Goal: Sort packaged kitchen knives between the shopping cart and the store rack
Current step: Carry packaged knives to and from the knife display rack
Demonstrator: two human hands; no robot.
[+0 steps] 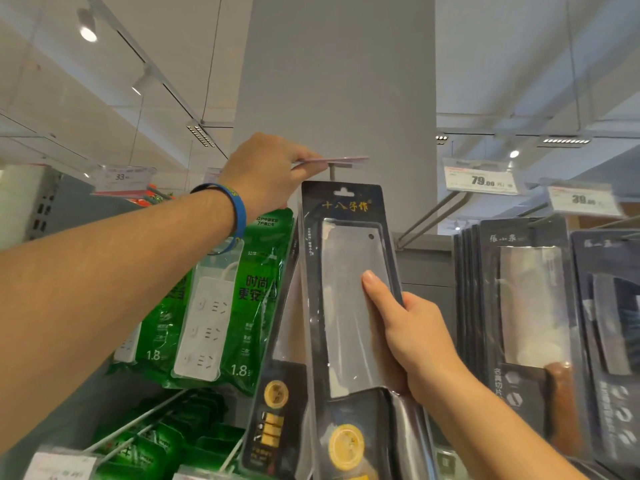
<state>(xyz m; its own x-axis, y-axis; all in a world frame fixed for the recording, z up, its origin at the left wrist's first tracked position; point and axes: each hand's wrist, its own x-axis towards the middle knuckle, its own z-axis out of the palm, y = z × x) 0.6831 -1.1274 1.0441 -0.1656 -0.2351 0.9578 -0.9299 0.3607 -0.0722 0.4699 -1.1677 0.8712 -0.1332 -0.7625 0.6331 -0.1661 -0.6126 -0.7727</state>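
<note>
A packaged cleaver [346, 306] in a black card with a clear blister stands upright in the middle of the view, its hang hole just below the rack hook. My right hand [412, 337] grips it from the right side, thumb lying across the blade. My left hand [266, 174], with a blue wristband, reaches up and pinches the price tag holder [343, 161] at the tip of the rack hook [333, 173], tilted up flat. Another packaged knife [277, 410] hangs behind the held one.
Green packs of power strips [221, 317] hang to the left. More packaged cleavers [530, 306] hang in rows on the right under price tags [479, 180]. A grey pillar [339, 81] rises behind the rack. The cart is out of sight.
</note>
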